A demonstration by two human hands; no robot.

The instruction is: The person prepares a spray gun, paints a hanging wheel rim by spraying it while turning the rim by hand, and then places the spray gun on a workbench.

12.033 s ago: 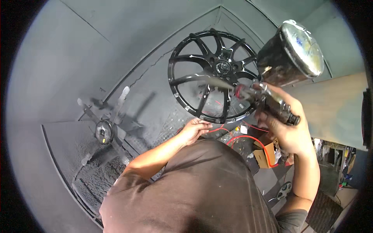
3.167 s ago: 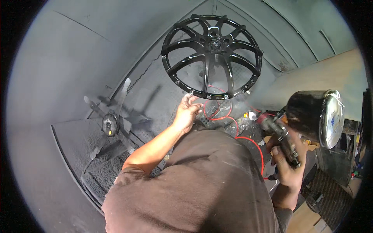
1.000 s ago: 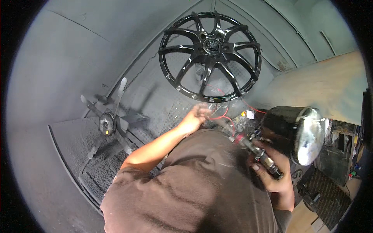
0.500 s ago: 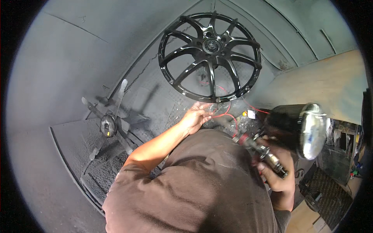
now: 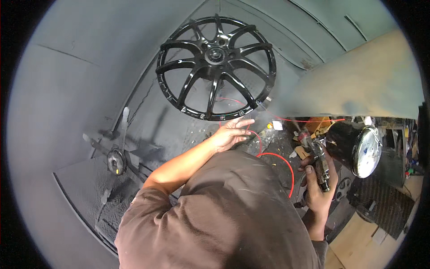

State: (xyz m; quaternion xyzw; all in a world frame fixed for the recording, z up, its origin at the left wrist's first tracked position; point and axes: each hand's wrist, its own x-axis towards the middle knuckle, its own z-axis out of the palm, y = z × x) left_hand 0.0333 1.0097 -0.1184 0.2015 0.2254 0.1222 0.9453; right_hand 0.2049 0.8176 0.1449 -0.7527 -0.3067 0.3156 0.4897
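Note:
A glossy black multi-spoke wheel rim (image 5: pixel 216 55) stands face up in front of me. Just below its near edge is my left hand (image 5: pixel 230 136), empty, with its fingers spread; whether a fingertip touches the rim I cannot tell. My right hand (image 5: pixel 319 197), at the right, is wrapped around a metal spray gun (image 5: pixel 320 165). A dark cup with a shiny, pale end (image 5: pixel 367 154) is attached to the gun's right side. The nozzle points up and left toward the rim's near right edge, with faint mist between them. The trigger finger is partly hidden.
A red hose (image 5: pixel 292 175) loops over the floor beneath the rim and past my body. At the left stands a dark stand with several arms (image 5: pixel 116 161). Grey walls (image 5: pixel 80 89) enclose the far side; a tan panel (image 5: pixel 358 85) and cluttered shelves (image 5: pixel 396 148) are at the right.
The view has shifted, so the rim appears farther left. My left hand's fingers have spread. The spray gun has swung more upright, its nozzle now toward the rim, and faint mist shows.

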